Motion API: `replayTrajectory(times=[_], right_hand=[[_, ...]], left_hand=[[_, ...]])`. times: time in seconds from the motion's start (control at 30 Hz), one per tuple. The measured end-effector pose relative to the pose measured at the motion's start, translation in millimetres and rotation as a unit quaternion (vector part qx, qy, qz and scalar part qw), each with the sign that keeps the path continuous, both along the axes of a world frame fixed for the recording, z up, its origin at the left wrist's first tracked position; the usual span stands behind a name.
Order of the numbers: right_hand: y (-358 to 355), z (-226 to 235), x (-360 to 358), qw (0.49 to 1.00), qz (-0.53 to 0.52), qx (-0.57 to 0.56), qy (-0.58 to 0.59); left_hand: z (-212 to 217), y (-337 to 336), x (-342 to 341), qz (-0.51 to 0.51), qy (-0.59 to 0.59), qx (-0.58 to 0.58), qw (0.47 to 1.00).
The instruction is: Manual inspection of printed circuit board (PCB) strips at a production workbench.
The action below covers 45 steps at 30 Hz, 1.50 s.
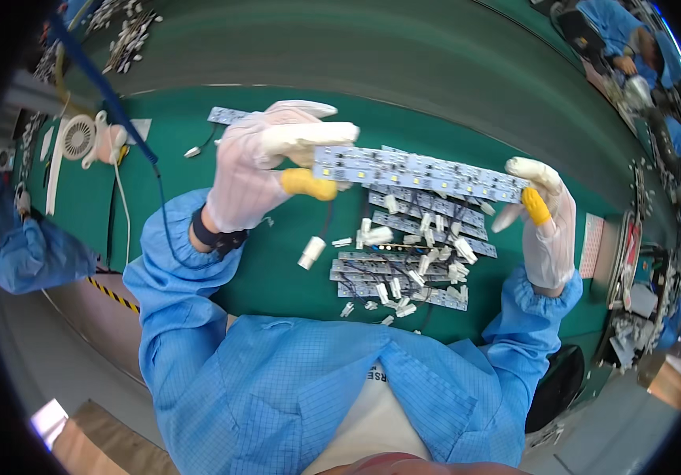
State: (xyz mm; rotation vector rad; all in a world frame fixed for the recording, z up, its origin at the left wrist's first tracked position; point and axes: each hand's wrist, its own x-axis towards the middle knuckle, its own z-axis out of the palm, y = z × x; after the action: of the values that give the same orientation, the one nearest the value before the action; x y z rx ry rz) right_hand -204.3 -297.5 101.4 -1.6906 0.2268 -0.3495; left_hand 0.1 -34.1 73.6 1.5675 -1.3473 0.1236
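Note:
I hold a long grey LED strip board (419,172) level above the green table (277,245). My left hand (265,166), in a white glove with a yellow thumb cot, pinches its left end. My right hand (542,218), gloved the same way, grips its right end. A black wire with a white connector (312,252) hangs down from the board near my left hand. Under the board lies a pile of similar strip boards (407,265) with white connectors and black wires.
One more strip board (225,115) lies at the table's far side, with a loose white connector (192,151) near it. A small white fan (79,138) stands at the left. A heap of white parts (128,36) lies far left. Another person in blue (621,36) sits at the upper right.

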Motion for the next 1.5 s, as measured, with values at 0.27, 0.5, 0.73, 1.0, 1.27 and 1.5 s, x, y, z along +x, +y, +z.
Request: replayTrajectory(times=[0.27,0.5,0.73,1.0,1.27,1.5], right_hand=[[5.4,2.9,-1.1,1.0,-0.002,0.012,0.017],[15.7,13.6,-4.2,0.997,0.042,0.058,0.011],[3.2,0.7,2.8,0.999,-0.025,-0.018,0.041],[2.7,3.4,-5.8,0.999,0.046,0.028,0.0],[16.0,15.2,-8.1,0.99,0.099,0.093,0.03],[1.0,8.0,3.0,0.998,0.01,-0.059,0.034]], left_hand=[[-1.5,-0.1,8.4,0.075,-0.057,0.068,0.993],[-3.6,1.5,10.5,0.059,0.13,0.1,0.985],[5.6,-0.4,0.2,0.051,-0.02,0.043,0.998],[0.8,0.7,-0.2,0.098,0.079,0.107,0.986],[-4.9,-7.5,6.8,0.122,0.138,0.145,0.972],[1.9,-6.1,-5.7,0.016,0.313,0.041,0.949]])
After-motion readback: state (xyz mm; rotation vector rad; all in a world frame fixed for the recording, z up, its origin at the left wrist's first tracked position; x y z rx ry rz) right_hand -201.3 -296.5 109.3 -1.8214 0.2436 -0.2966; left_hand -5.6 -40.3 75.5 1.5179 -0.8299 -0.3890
